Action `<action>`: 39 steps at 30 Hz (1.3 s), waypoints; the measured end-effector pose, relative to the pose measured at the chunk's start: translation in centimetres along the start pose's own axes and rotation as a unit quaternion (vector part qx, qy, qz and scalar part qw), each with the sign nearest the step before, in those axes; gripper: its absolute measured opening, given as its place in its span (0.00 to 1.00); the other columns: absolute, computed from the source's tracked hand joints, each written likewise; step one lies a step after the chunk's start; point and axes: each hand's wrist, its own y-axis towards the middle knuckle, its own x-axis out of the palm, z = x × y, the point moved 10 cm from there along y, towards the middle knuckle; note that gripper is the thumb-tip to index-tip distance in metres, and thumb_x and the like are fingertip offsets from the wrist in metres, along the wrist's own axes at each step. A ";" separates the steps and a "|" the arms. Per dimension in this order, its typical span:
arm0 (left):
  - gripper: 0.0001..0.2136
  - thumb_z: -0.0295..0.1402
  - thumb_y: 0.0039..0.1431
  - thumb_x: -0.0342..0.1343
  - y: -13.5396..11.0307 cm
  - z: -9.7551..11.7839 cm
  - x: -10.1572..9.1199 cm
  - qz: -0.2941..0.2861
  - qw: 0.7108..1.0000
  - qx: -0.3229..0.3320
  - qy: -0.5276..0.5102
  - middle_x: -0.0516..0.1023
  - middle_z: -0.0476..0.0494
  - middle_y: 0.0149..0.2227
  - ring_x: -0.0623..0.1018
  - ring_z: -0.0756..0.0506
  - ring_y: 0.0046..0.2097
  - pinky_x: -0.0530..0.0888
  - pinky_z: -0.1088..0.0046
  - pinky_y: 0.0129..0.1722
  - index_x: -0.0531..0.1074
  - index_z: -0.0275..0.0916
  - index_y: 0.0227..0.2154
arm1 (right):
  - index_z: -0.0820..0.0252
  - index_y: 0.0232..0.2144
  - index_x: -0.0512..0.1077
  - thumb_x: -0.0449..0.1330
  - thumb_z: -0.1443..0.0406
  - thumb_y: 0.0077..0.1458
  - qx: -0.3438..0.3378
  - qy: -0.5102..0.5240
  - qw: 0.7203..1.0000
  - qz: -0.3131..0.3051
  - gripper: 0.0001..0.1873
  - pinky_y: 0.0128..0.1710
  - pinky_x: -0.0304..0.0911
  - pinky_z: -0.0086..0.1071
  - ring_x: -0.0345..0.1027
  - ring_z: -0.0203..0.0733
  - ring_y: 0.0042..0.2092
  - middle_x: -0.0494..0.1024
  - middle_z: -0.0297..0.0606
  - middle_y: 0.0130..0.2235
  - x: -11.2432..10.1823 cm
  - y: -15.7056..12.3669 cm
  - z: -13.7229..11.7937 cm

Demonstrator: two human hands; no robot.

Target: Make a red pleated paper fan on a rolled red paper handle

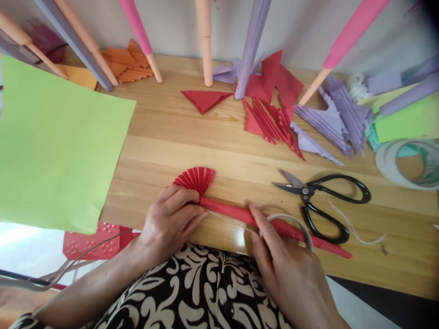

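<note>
A red pleated paper fan (196, 179) sits at the end of a rolled red paper stick (236, 214) lying along the wooden table's (192, 137) front edge. My left hand (169, 220) is closed, pinching the joint where fan meets stick. My right hand (284, 265) rests on the stick's middle, with a roll of clear tape (302, 225) hooked around its fingers and one fingertip pressing the stick. A thin strip of tape runs between the two hands along the stick.
Black scissors (324, 197) lie open just right of the stick, a white string scrap (356, 228) beside them. Folded red (270, 114), purple (332, 119) and orange (126, 64) papers sit at the back. A green sheet (55, 141) overhangs the left. Tape rolls (408, 162) lie far right.
</note>
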 end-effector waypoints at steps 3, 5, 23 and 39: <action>0.03 0.24 0.57 0.61 -0.1 0.1 0.0 0.003 1.000 0.006 0.004 0.75 0.45 0.36 0.73 0.48 0.37 0.72 0.70 0.39 0.75 0.38 0.31 | 0.67 0.63 0.60 0.45 0.63 0.68 -0.001 0.003 1.000 0.001 0.25 0.16 0.53 0.27 0.65 0.35 0.15 0.73 0.30 0.17 -0.2 0.1 -0.1; 0.03 0.24 0.57 0.60 -0.1 0.1 0.0 0.007 1.000 0.007 0.007 0.75 0.45 0.36 0.73 0.48 0.37 0.72 0.70 0.39 0.75 0.38 0.31 | 0.67 0.62 0.61 0.44 0.64 0.68 -0.003 0.007 1.000 0.009 0.25 0.17 0.54 0.27 0.65 0.35 0.15 0.72 0.30 0.16 -0.5 0.2 -0.2; 0.04 0.24 0.57 0.60 0.3 0.5 0.1 0.022 0.999 0.013 0.029 0.74 0.44 0.35 0.71 0.48 0.36 0.71 0.69 0.38 0.73 0.36 0.28 | 0.68 0.60 0.66 0.43 0.65 0.68 0.008 0.011 1.000 0.019 0.24 0.17 0.54 0.28 0.66 0.35 0.15 0.72 0.30 0.16 -0.8 0.5 -0.3; 0.07 0.26 0.59 0.59 0.5 0.8 0.3 0.022 0.998 0.010 0.054 0.73 0.43 0.34 0.70 0.47 0.35 0.70 0.68 0.37 0.71 0.35 0.25 | 0.67 0.59 0.67 0.45 0.66 0.65 0.020 0.003 0.999 0.024 0.24 0.16 0.51 0.29 0.66 0.38 0.15 0.72 0.32 0.15 -0.6 0.3 -0.1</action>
